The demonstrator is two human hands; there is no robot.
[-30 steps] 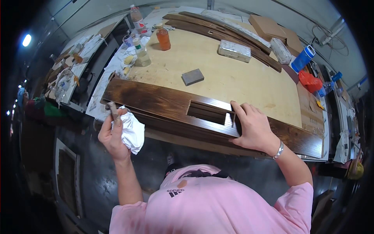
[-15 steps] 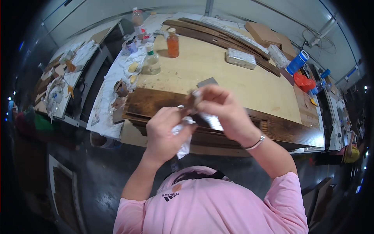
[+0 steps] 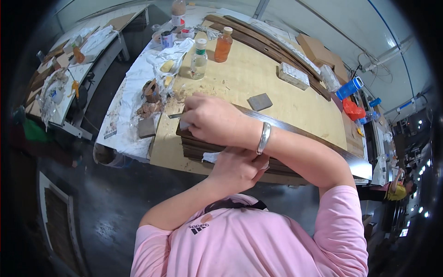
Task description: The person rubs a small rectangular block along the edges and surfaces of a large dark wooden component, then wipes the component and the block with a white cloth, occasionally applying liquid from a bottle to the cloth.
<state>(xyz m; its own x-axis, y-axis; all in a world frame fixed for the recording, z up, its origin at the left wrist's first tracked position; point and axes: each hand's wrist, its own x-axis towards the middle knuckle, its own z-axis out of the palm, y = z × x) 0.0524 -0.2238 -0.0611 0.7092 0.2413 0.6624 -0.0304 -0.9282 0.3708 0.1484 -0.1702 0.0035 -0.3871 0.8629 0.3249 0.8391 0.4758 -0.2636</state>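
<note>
My right hand (image 3: 214, 121) is closed over the left end of a stack of dark brown wooden boards (image 3: 191, 147). A thin grey blade, like a putty knife's (image 3: 175, 116), sticks out left past its fingers; the handle is hidden. Something small and white shows under those fingers. Below my right wrist, my left hand (image 3: 237, 170) is curled against the front of the stack. White cloth (image 3: 210, 157) pokes out of this left hand. A grey rectangular block, like a sanding pad (image 3: 260, 102), lies on the tabletop beyond the boards.
On the pale tabletop (image 3: 295, 108) stand a clear bottle (image 3: 199, 60) and an orange-filled bottle (image 3: 223, 45). Left are crumpled white sheeting (image 3: 134, 83) and brown lumps of filler (image 3: 150, 106). Long boards (image 3: 272, 53), a wrapped block (image 3: 293, 76) and a blue bottle (image 3: 349, 87) lie farther back.
My right hand has moved left and down onto the end of the boards, crossing above my left hand. The left hand has shifted right and lower. The view has shifted, uncovering the grey block.
</note>
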